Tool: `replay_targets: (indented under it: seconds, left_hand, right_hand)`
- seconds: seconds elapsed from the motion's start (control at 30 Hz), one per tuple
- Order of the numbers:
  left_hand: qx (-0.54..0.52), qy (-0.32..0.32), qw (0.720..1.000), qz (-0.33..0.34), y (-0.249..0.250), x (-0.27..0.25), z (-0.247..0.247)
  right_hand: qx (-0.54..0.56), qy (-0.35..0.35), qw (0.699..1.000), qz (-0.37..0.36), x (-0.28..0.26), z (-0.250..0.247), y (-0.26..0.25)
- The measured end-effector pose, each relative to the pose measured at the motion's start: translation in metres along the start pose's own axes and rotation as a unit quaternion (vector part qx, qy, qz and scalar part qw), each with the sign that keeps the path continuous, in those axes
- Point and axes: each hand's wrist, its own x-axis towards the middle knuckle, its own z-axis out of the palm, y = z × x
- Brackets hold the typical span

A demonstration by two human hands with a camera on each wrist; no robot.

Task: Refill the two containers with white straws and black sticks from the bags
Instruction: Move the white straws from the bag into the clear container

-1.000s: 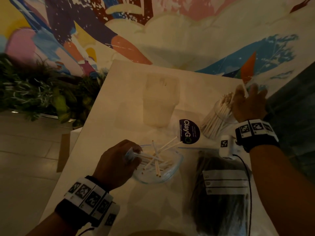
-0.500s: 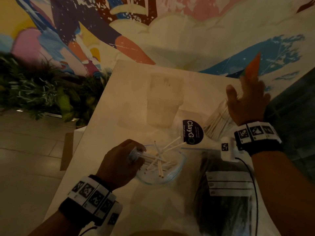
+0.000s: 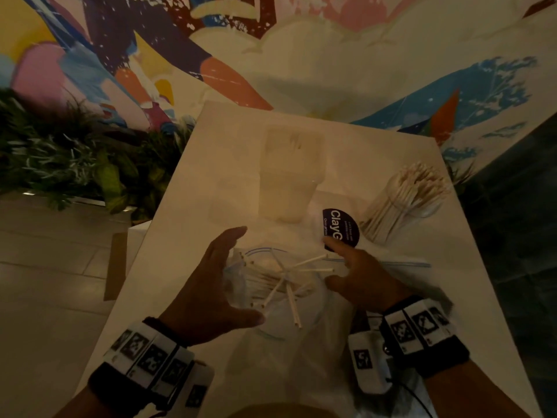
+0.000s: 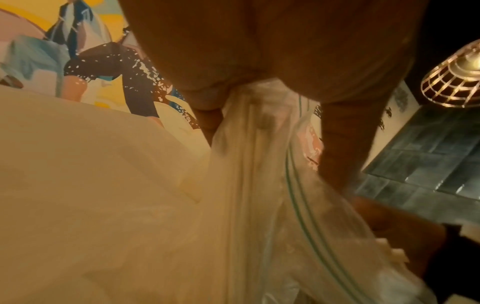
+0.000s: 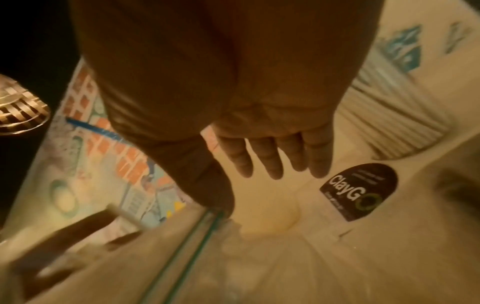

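A clear zip bag (image 3: 280, 294) with several loose white straws (image 3: 271, 282) in it lies on the white table (image 3: 211, 182) between my hands. My left hand (image 3: 217, 285) is spread open against the bag's left side; the left wrist view shows the plastic (image 4: 259, 185) running out from under its palm. My right hand (image 3: 361, 276) hovers at the bag's right side, its fingers (image 5: 270, 162) straight. A clear container (image 3: 404, 203) packed with white straws stands at the far right. An empty translucent container (image 3: 289, 176) stands behind the bag. The black sticks' bag is mostly hidden under my right forearm.
A round dark ClayGo sticker (image 3: 340, 227) sits on the table between the two containers. Green plants (image 3: 75, 164) stand left of the table, and a painted wall (image 3: 301, 55) rises behind it. The table drops off to dark tiles (image 3: 512, 236) on the right.
My right hand came back from the full straw container to the bag's right side. My left hand, which gripped the bag's rim, has spread open.
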Motion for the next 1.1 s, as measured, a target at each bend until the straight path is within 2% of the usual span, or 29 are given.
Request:
replay_targets:
  seconds: [0.17, 0.33, 0.47, 0.53, 0.57, 0.67, 0.73, 0.97, 1.1]
  left_hand:
    - [0.045, 0.039, 0.998, -0.005, -0.004, 0.005, 0.006]
    - [0.109, 0.074, 0.99, 0.042, -0.008, 0.004, 0.006]
    - [0.088, 0.09, 0.991, 0.034, -0.009, 0.004, 0.008]
    - [0.088, 0.089, 0.991, 0.043, -0.005, 0.005, 0.01]
    - [0.089, 0.088, 0.991, 0.044, -0.003, 0.006, 0.01]
    - [0.08, 0.086, 0.992, 0.054, 0.005, 0.009, 0.013]
    - [0.074, 0.086, 0.991, 0.075, 0.01, 0.01, 0.015]
    - [0.09, 0.09, 0.987, 0.095, 0.02, 0.013, 0.018]
    - [0.112, 0.099, 0.985, 0.084, 0.021, 0.015, 0.017]
  right_hand:
    - [-0.094, -0.006, 0.987, -0.127, -0.01, 0.025, -0.021]
    - [-0.15, -0.016, 0.963, -0.222, -0.022, 0.036, -0.033]
    - [-0.185, -0.045, 0.95, -0.247, -0.027, 0.043, -0.036]
    - [-0.172, -0.039, 0.953, -0.248, -0.021, 0.05, -0.035]
    - [-0.157, -0.024, 0.955, -0.252, -0.018, 0.054, -0.034]
    - [-0.152, 0.109, 0.936, -0.299, -0.009, 0.066, -0.03]
    - [-0.133, 0.165, 0.926, -0.312, -0.006, 0.069, -0.032]
    - [-0.091, 0.218, 0.912, -0.334, -0.005, 0.068, -0.036]
    - [-0.007, 0.229, 0.93, -0.288, -0.005, 0.059, -0.033]
